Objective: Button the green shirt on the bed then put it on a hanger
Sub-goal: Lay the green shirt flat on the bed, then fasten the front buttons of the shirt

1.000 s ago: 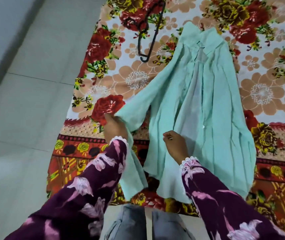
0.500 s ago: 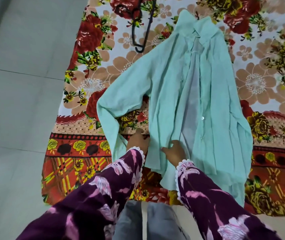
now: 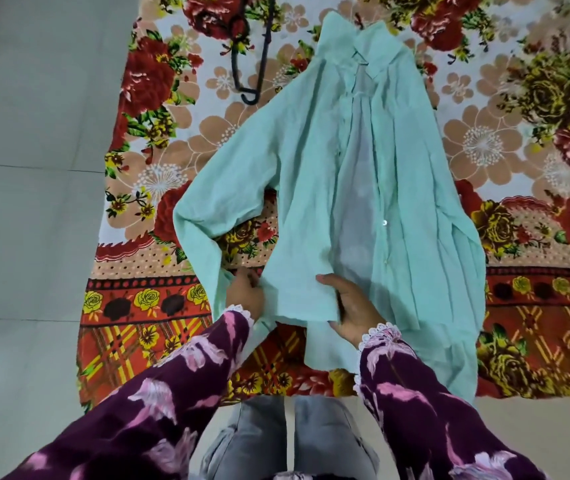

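Observation:
The pale green shirt lies face up on the bed, collar at the far end, its front open and unbuttoned with a small button showing on the right placket. Its left sleeve bends back toward me. My left hand pinches the lower left side of the shirt near the hem. Along the lower edge of the left front panel, my right hand grips the fabric, thumb on top. A dark hanger lies on the bed beyond the left shoulder, apart from both hands.
The bed is covered by a floral blanket in red, orange and yellow, its near edge hanging down by my knees. Pale tiled floor runs along the left side. My grey trouser legs stand against the bed's edge.
My left hand let go of the sleeve, which now lies bent on the bed, and moved right to the shirt's lower side. My right hand shifted to grip the left front panel's hem.

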